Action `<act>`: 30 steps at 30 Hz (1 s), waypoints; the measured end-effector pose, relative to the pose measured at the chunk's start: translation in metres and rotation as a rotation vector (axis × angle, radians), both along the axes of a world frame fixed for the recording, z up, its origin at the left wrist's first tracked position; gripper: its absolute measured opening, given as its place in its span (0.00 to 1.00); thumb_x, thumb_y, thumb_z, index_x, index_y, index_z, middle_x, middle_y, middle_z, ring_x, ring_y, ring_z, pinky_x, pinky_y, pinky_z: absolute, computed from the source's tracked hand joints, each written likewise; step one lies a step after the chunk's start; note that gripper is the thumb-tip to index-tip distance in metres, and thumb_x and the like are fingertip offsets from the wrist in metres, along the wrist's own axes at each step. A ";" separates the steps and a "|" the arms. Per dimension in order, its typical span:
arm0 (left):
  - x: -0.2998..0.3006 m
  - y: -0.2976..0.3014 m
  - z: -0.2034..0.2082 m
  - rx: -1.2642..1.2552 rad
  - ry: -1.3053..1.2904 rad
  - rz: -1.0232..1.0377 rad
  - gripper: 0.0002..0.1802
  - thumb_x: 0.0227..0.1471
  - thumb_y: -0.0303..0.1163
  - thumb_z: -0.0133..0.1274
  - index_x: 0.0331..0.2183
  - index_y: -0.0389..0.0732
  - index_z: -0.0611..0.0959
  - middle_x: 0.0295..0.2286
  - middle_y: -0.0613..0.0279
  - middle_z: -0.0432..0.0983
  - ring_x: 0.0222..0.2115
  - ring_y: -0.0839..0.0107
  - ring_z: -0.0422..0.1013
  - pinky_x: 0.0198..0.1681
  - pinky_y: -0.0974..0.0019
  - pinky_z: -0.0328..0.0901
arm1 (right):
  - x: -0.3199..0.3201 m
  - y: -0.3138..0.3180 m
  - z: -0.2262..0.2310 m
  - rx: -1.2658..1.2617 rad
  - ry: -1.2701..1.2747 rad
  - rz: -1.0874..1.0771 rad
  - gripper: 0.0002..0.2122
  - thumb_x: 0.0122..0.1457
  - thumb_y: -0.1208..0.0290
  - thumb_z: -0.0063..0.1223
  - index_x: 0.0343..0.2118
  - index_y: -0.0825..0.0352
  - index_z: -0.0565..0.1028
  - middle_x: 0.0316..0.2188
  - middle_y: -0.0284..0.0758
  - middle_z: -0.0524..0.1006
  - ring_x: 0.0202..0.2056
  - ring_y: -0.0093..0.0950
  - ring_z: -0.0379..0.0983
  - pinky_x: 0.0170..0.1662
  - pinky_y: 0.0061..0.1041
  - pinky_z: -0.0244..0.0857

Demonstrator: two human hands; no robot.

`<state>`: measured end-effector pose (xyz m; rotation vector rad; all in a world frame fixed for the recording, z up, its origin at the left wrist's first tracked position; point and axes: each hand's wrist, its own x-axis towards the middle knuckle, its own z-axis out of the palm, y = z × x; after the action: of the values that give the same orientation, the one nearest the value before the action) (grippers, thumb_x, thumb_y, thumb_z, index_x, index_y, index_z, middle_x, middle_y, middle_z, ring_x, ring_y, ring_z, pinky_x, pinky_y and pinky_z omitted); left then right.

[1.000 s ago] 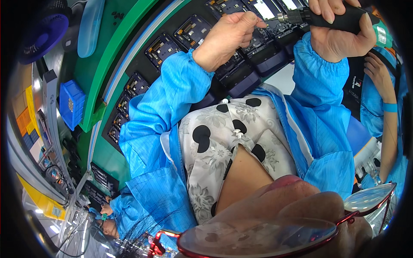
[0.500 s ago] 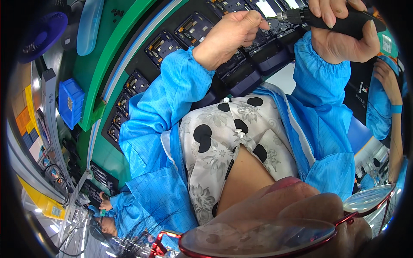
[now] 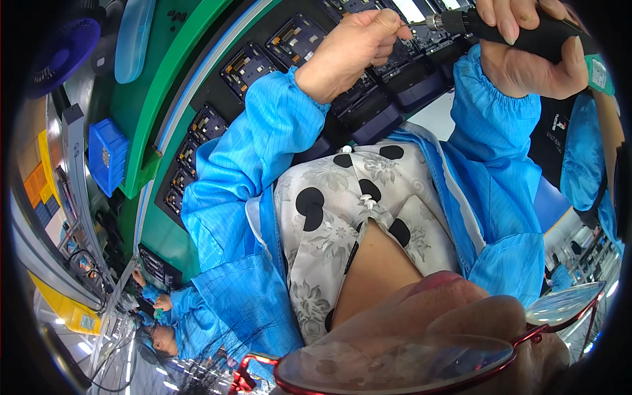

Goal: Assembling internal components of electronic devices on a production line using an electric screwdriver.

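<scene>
My right hand (image 3: 530, 66) grips a black electric screwdriver (image 3: 454, 23) lying sideways, its metal nose toward the left. The thin bit reaches the fingertips of my left hand (image 3: 349, 56). Those fingers are closed in a pinch at the tip; whatever is between them is too small to make out. Below and behind my hands stand several dark device housings with exposed circuit boards, among them an open housing (image 3: 296, 43) left of my left hand and another one (image 3: 248, 69) nearer my sleeve.
A green rail (image 3: 161, 85) with a pale strip runs along the left of the work area. Past it are a blue bin (image 3: 108, 157), a translucent blue tray (image 3: 135, 39) and a purple round fan (image 3: 66, 56). Co-workers in blue sleeves (image 3: 582, 155) are at right and lower left.
My right hand and the screwdriver have shifted slightly to the right. My left hand has barely moved, still pinched at the bit tip. The co-worker's arm at right has moved.
</scene>
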<state>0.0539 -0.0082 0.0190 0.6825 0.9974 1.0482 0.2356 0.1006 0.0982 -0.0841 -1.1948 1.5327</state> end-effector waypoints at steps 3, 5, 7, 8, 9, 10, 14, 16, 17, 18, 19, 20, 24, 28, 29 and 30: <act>0.002 0.002 -0.002 -0.014 -0.037 0.013 0.21 0.70 0.41 0.45 0.37 0.34 0.83 0.18 0.77 0.56 0.20 0.83 0.51 0.24 0.72 0.52 | -0.002 -0.004 0.006 0.056 -0.050 -0.038 0.18 0.67 0.50 0.49 0.46 0.60 0.72 0.24 0.29 0.68 0.20 0.22 0.66 0.29 0.27 0.64; 0.003 0.003 -0.002 0.011 0.050 0.061 0.18 0.67 0.39 0.49 0.37 0.34 0.85 0.19 0.75 0.64 0.21 0.84 0.58 0.26 0.73 0.57 | 0.001 0.002 0.000 0.034 -0.032 -0.021 0.18 0.67 0.50 0.49 0.46 0.60 0.72 0.24 0.30 0.69 0.20 0.23 0.66 0.29 0.28 0.64; 0.006 0.004 -0.005 0.202 0.210 0.120 0.17 0.67 0.39 0.51 0.39 0.34 0.85 0.20 0.76 0.65 0.22 0.84 0.57 0.26 0.73 0.55 | -0.003 -0.004 0.006 0.018 -0.023 -0.009 0.18 0.67 0.50 0.49 0.46 0.61 0.72 0.24 0.30 0.69 0.20 0.23 0.67 0.29 0.29 0.65; 0.007 0.004 -0.006 0.391 0.374 0.183 0.16 0.67 0.39 0.52 0.40 0.35 0.85 0.21 0.76 0.65 0.22 0.85 0.56 0.26 0.73 0.54 | -0.009 -0.011 0.006 -0.003 -0.018 -0.051 0.18 0.66 0.51 0.50 0.46 0.61 0.72 0.25 0.31 0.70 0.19 0.24 0.67 0.29 0.30 0.65; 0.008 0.005 -0.004 0.411 0.355 0.175 0.16 0.67 0.39 0.52 0.40 0.35 0.85 0.21 0.76 0.65 0.22 0.85 0.56 0.26 0.73 0.54 | -0.008 -0.013 0.011 -0.011 -0.018 -0.102 0.17 0.66 0.51 0.50 0.46 0.61 0.72 0.25 0.31 0.71 0.19 0.25 0.68 0.28 0.31 0.65; 0.006 0.004 0.000 0.303 0.334 0.164 0.15 0.66 0.37 0.53 0.41 0.35 0.85 0.22 0.76 0.67 0.22 0.86 0.57 0.26 0.74 0.54 | -0.003 -0.010 0.011 -0.029 -0.049 -0.071 0.17 0.65 0.52 0.51 0.46 0.62 0.72 0.24 0.33 0.73 0.19 0.27 0.69 0.28 0.33 0.66; 0.001 0.005 0.008 -0.015 0.072 0.154 0.17 0.68 0.34 0.48 0.48 0.30 0.81 0.24 0.75 0.64 0.24 0.82 0.58 0.28 0.74 0.56 | 0.020 0.010 0.009 -0.046 0.061 -0.243 0.15 0.65 0.56 0.51 0.43 0.63 0.73 0.24 0.34 0.72 0.19 0.28 0.69 0.27 0.33 0.67; -0.009 0.004 0.003 -0.131 -0.100 0.170 0.17 0.68 0.29 0.44 0.51 0.27 0.76 0.29 0.68 0.68 0.28 0.77 0.62 0.32 0.72 0.61 | 0.062 0.048 -0.001 -0.212 0.291 -0.296 0.13 0.65 0.57 0.52 0.41 0.62 0.74 0.23 0.33 0.72 0.21 0.26 0.69 0.28 0.29 0.66; -0.011 0.006 0.004 -0.121 -0.107 0.156 0.17 0.68 0.29 0.44 0.51 0.27 0.76 0.29 0.68 0.68 0.28 0.77 0.62 0.32 0.72 0.61 | 0.084 0.067 -0.010 -0.428 0.513 -0.290 0.13 0.65 0.57 0.52 0.41 0.62 0.74 0.23 0.32 0.72 0.22 0.25 0.69 0.28 0.27 0.66; -0.013 0.005 0.005 -0.166 -0.092 0.174 0.16 0.68 0.27 0.44 0.52 0.28 0.76 0.30 0.67 0.69 0.28 0.76 0.65 0.33 0.72 0.64 | 0.102 0.077 -0.008 -0.211 0.227 -0.425 0.12 0.66 0.58 0.53 0.40 0.63 0.74 0.23 0.32 0.72 0.22 0.24 0.69 0.28 0.25 0.65; -0.015 0.004 0.006 -0.210 -0.079 0.188 0.16 0.67 0.26 0.43 0.52 0.29 0.76 0.30 0.67 0.71 0.29 0.75 0.67 0.34 0.71 0.66 | 0.117 0.084 -0.004 0.012 -0.065 -0.554 0.12 0.66 0.58 0.53 0.40 0.63 0.74 0.22 0.31 0.73 0.22 0.24 0.69 0.28 0.24 0.64; -0.021 0.003 -0.003 -0.195 -0.097 0.154 0.15 0.66 0.24 0.42 0.51 0.31 0.75 0.32 0.63 0.74 0.32 0.73 0.72 0.38 0.70 0.71 | 0.125 0.092 -0.011 -0.073 -0.046 -0.591 0.11 0.66 0.61 0.53 0.39 0.64 0.74 0.22 0.30 0.73 0.21 0.23 0.69 0.28 0.23 0.64; -0.019 0.002 -0.002 -0.236 -0.055 0.248 0.11 0.67 0.25 0.44 0.49 0.35 0.73 0.36 0.58 0.79 0.35 0.69 0.77 0.42 0.67 0.75 | 0.126 0.115 -0.039 0.002 -0.185 -0.768 0.11 0.65 0.64 0.54 0.35 0.68 0.76 0.23 0.29 0.72 0.19 0.20 0.67 0.22 0.20 0.63; -0.015 0.004 0.000 -0.236 -0.051 0.236 0.10 0.68 0.28 0.45 0.49 0.35 0.73 0.36 0.57 0.79 0.35 0.68 0.77 0.42 0.66 0.75 | 0.118 0.108 -0.029 0.037 -0.270 -0.848 0.14 0.62 0.65 0.58 0.45 0.70 0.78 0.23 0.28 0.74 0.18 0.17 0.67 0.21 0.18 0.63; -0.015 0.005 0.000 -0.241 -0.040 0.227 0.11 0.69 0.30 0.46 0.48 0.35 0.74 0.36 0.57 0.79 0.35 0.69 0.77 0.42 0.66 0.75 | 0.116 0.108 -0.029 0.035 -0.248 -0.888 0.13 0.62 0.66 0.59 0.44 0.69 0.77 0.22 0.28 0.74 0.18 0.18 0.67 0.21 0.19 0.64; -0.015 0.005 -0.001 -0.250 -0.029 0.216 0.11 0.70 0.31 0.46 0.48 0.35 0.74 0.36 0.57 0.79 0.35 0.69 0.77 0.42 0.66 0.75 | 0.117 0.108 -0.030 0.029 -0.227 -0.930 0.12 0.61 0.66 0.60 0.43 0.67 0.77 0.21 0.29 0.73 0.17 0.19 0.67 0.21 0.20 0.65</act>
<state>0.0389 -0.0028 0.0184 0.3596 1.1724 1.0929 0.3524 0.2085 0.0685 -0.7075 -1.1099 0.6919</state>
